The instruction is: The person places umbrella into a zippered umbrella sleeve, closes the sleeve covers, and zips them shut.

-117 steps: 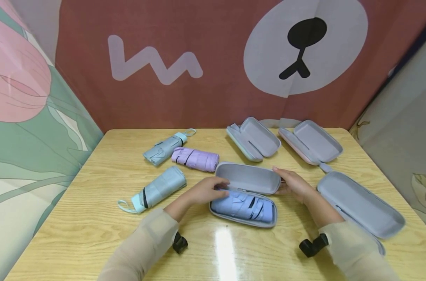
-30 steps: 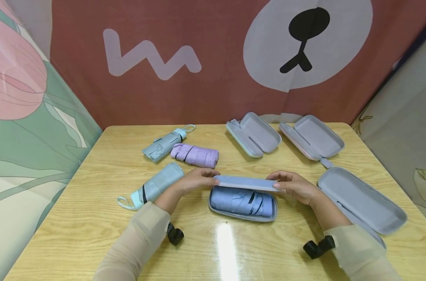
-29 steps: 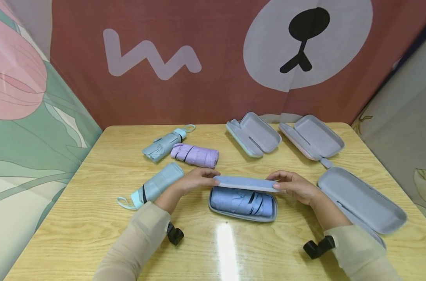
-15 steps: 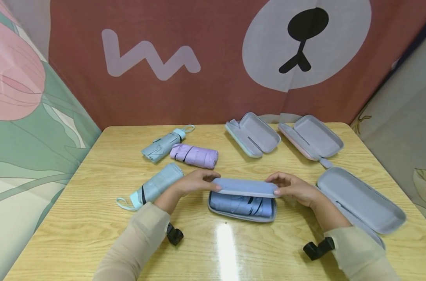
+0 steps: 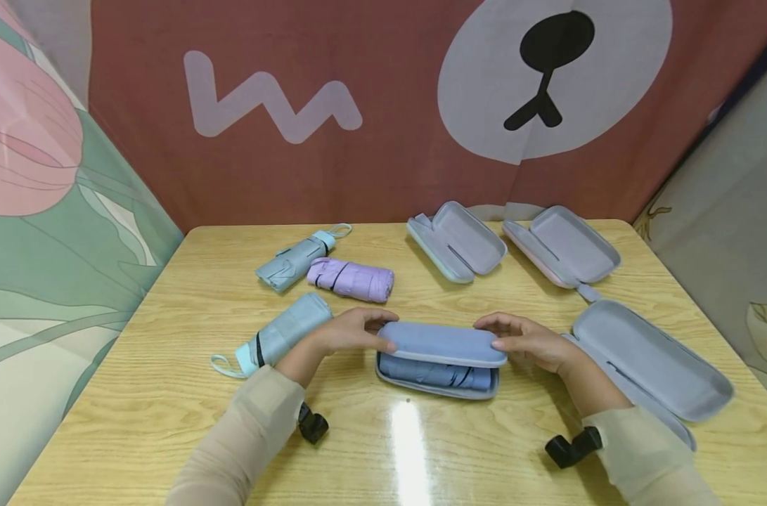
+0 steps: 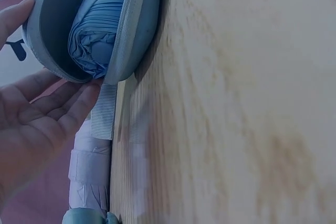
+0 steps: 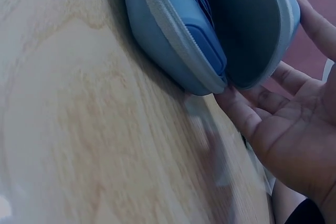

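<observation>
"What are the hands holding up front?"

"The lid (image 5: 446,339) of a blue case (image 5: 441,359), which sits near the middle of the tabletop (image 5: 351,450), a blue umbrella (image 5: 436,372) in its base. The left hand (image 5: 353,332) and right hand (image 5: 527,343) pinch it, 1 at each end, thumbs in front, other fingers behind."

"How will it handle?"

"Light, I'd judge; the shell looks stiff and smooth, the umbrella soft. The 2 ends seem the best hold."

"Any change?"

"Against 0.5 s ago, the lid is tipped lower: more of its top shows, less of the umbrella. Farther back, the purple umbrella (image 5: 351,281), then the open mint case (image 5: 470,244) and pink case (image 5: 574,249), lie where they did."
</observation>
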Available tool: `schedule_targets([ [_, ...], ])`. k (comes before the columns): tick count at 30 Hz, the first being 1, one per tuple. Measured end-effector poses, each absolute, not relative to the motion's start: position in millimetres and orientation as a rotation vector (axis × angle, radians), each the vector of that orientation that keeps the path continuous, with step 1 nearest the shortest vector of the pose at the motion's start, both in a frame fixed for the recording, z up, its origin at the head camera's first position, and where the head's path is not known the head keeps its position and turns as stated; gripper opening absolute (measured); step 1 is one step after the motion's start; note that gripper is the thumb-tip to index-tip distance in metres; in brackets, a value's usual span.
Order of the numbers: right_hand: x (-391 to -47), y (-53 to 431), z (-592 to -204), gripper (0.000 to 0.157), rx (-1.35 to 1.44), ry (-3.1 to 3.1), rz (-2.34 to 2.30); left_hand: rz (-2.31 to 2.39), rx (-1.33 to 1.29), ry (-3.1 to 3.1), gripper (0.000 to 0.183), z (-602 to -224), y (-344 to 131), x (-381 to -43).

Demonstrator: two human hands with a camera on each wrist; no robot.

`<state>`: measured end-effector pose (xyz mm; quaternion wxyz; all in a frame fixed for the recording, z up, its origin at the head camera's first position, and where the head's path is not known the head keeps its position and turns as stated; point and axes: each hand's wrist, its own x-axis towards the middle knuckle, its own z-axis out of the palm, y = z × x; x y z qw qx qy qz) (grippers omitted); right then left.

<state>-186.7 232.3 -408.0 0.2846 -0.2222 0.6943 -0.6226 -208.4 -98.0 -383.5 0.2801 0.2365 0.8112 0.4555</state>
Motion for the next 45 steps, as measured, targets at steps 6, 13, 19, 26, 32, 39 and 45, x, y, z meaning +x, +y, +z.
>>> schedule_targets([
  [6, -187.0, 228.5, -410.3, 0.046, -0.583, 1.871, -1.646, 1.222, 0.697, 2.144, 0.063, -386.6, -98.4, -209.2],
  [13, -189.7, 225.2, -416.7, 0.043, -0.551, 1.878, -1.627, 1.224, 0.718, 2.1, 0.064, -387.1, -98.4, -208.3],
  [19, -191.0, 221.8, -418.6, 0.042, -0.565, 1.907, -1.597, 1.164, 0.746, 2.132, 0.067, -388.0, -96.3, -206.5],
  [26, -191.9, 216.7, -417.2, 0.044, -0.601, 1.929, -1.541, 1.044, 0.828, 2.225, 0.068, -386.8, -93.1, -203.5],
  [32, -193.1, 211.4, -416.8, 0.046, -0.639, 1.966, -1.504, 0.904, 0.936, 2.327, 0.067, -384.3, -90.5, -201.5],
  [39, -192.1, 206.4, -414.9, 0.046, -0.655, 1.954, -1.497, 0.76, 0.985, 2.427, 0.067, -379.4, -84.9, -194.5],
  [45, -190.0, 202.9, -414.4, 0.046, -0.667, 1.973, -1.48, 0.65, 1.004, 2.513, 0.067, -378.5, -76.9, -189.1],
])
